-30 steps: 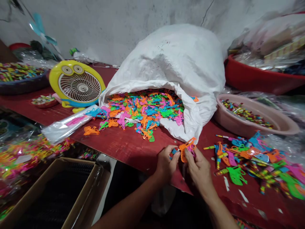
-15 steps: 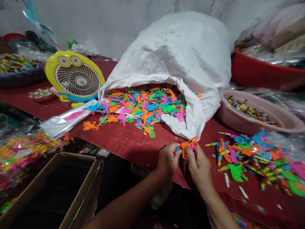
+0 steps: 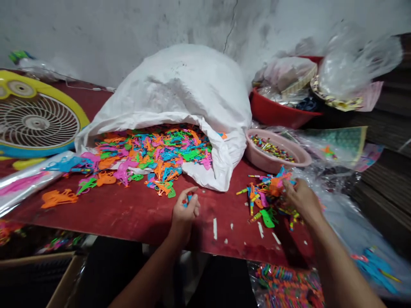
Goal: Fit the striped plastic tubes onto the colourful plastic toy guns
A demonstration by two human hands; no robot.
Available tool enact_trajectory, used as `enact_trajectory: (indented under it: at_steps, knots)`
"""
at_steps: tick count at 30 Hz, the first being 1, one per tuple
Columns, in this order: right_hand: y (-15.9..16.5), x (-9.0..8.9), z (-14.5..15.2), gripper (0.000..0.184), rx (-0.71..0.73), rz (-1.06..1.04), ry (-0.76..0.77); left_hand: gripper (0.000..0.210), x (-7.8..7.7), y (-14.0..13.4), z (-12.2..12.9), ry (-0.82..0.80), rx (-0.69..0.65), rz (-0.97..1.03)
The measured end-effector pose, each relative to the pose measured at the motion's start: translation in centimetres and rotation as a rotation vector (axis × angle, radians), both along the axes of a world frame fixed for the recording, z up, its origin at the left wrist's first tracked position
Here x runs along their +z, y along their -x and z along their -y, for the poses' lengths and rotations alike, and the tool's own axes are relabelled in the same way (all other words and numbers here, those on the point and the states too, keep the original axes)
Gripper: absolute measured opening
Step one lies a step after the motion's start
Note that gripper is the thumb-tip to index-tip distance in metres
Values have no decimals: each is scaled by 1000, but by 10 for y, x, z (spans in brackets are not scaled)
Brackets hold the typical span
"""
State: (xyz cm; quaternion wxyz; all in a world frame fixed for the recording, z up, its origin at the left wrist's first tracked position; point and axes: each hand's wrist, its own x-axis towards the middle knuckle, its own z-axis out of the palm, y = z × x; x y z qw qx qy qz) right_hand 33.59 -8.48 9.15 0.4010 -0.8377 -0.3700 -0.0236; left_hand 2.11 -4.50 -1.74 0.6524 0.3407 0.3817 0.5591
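My left hand is above the red tabletop near its front edge, with its fingers curled round small red-and-blue striped tubes. To the right, my right hand reaches down into a pile of bright plastic toys fitted with yellow striped tubes. An orange plastic toy lies at its fingertips; whether the fingers grip it is unclear, since they are dim and partly hidden. Loose plastic toy pieces in orange, pink, green and blue spill from the mouth of a large white sack.
A pink basin of striped tubes stands behind the pile, with a red basin of plastic bags beyond. A yellow fan is at left. Paper scraps dot the red table. A cardboard box sits below, left.
My hands, together on an orange toy with a striped tube before, have parted. The right hand has moved right to the pile; the left keeps striped tubes. The view has turned right.
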Motion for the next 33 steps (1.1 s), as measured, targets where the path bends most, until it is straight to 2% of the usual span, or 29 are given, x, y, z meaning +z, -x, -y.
enact_trajectory:
  at_steps: [2, 3, 4, 6, 8, 10, 13, 19, 23, 28, 30, 32, 33]
  knots:
    - [15, -1, 11, 41, -47, 144, 39, 47, 2, 1, -6, 54, 7, 120]
    - [33, -8, 16, 43, 12, 174, 49, 46, 2, 1, -8, 80, 7, 185]
    - [55, -18, 20, 42, 150, 189, 46, 45, 3, 1, -9, 106, 3, 247]
    - [108, -45, 25, 37, 562, 78, 38, 44, 6, -1, -11, 165, -28, 343]
    - [160, -73, 25, 31, 842, 1, 64, 42, 9, -2, -11, 209, -48, 400]
    - [198, -93, 21, 28, 937, 9, 74, 40, 11, -1, -9, 237, -64, 456]
    - [224, -108, 10, 26, 962, 27, 36, 39, 13, 6, -6, 247, -64, 502]
    - [231, -106, -4, 31, 949, -163, -23, 45, 9, 14, 0, 267, -13, 549]
    - [240, -103, -16, 30, 903, -77, 27, 42, 9, 15, 2, 232, 72, 570]
    - [242, -89, -47, 26, 1176, -70, 110, 36, 3, 43, -8, 180, 223, 309]
    - [243, -81, -71, 23, 1151, 35, 49, 41, -3, 55, -14, 172, 253, 196]
    - [248, -77, -99, 20, 1127, 239, -17, 46, -10, 63, -19, 174, 267, 149]
    - [252, -76, -113, 27, 1136, 349, -21, 47, -12, 64, -21, 171, 272, 143]
